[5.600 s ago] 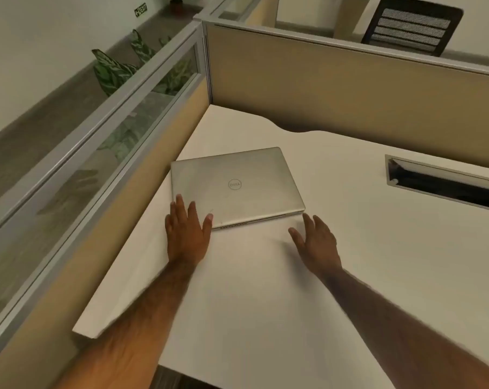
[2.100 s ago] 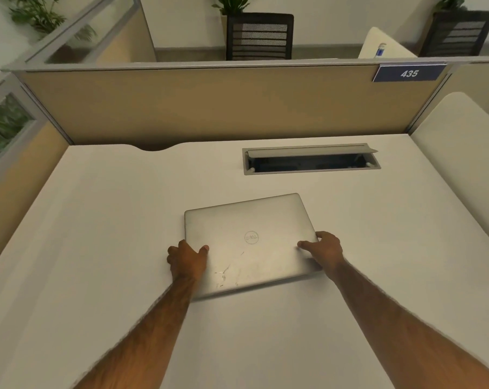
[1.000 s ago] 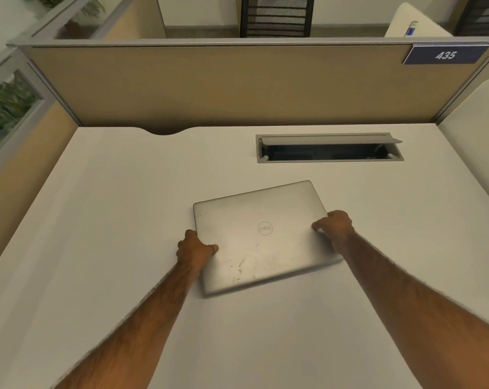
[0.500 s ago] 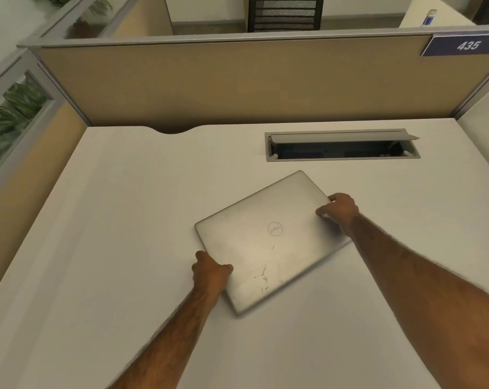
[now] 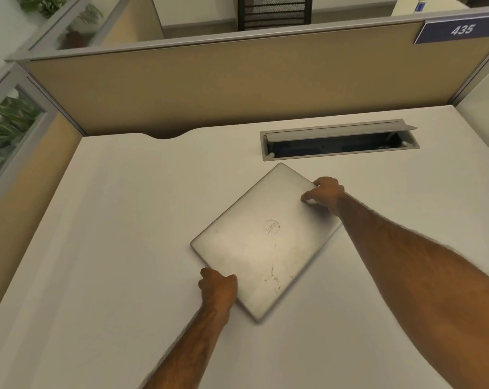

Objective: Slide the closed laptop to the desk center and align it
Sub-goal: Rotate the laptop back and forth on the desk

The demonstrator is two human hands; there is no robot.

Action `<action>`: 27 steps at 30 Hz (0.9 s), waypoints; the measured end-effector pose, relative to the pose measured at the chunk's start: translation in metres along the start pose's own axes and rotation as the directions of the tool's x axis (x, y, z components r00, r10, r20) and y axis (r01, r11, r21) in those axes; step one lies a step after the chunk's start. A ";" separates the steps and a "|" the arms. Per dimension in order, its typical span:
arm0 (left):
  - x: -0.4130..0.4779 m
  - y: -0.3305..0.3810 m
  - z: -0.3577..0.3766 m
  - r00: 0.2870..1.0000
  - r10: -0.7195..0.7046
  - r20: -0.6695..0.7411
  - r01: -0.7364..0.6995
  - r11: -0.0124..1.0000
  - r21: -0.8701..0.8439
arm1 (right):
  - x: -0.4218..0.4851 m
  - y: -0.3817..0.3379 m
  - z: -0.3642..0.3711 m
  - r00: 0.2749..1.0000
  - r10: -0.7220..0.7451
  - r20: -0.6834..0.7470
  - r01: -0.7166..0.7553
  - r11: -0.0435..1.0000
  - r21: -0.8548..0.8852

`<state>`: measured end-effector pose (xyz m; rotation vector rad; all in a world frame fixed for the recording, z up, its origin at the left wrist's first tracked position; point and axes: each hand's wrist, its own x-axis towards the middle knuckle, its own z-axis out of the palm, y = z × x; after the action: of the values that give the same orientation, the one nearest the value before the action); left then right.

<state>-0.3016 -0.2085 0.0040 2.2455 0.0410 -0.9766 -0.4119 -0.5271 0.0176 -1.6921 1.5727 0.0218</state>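
Two hands on laptop (image 5: pixel 261 240) edges

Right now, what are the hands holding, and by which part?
The closed laptop, flat on the desk. Left hand has a grip on its near-left edge; right hand on the far-right edge.

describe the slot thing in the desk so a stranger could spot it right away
Start at the tan partition behind the white desk. Just before it, right of centre, a long grey-framed cable slot is sunk into the desktop. Its dark opening and raised lid set it apart from the flat silver laptop.
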 end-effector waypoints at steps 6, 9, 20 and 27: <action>-0.006 0.005 -0.004 1.000 0.006 -0.012 -0.006 1.000 0.009 | -0.003 0.005 0.004 1.000 -0.014 -0.013 0.014 1.000 -0.021; -0.012 0.016 -0.006 1.000 0.019 -0.022 -0.018 0.997 0.070 | -0.017 0.011 0.006 0.995 0.000 -0.099 0.005 0.999 0.044; 0.028 0.109 0.020 0.846 0.495 0.200 -0.508 0.630 0.588 | -0.133 0.073 0.058 0.952 0.241 -0.189 -0.167 0.926 0.339; 0.053 0.126 0.025 0.843 0.483 0.237 -0.506 0.563 0.653 | -0.145 0.063 0.088 0.956 0.292 -0.023 -0.230 0.797 0.559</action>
<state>-0.2442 -0.3325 0.0291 2.6526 -1.1148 -0.7642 -0.4543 -0.3516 -0.0007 -1.0286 1.6787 -0.3599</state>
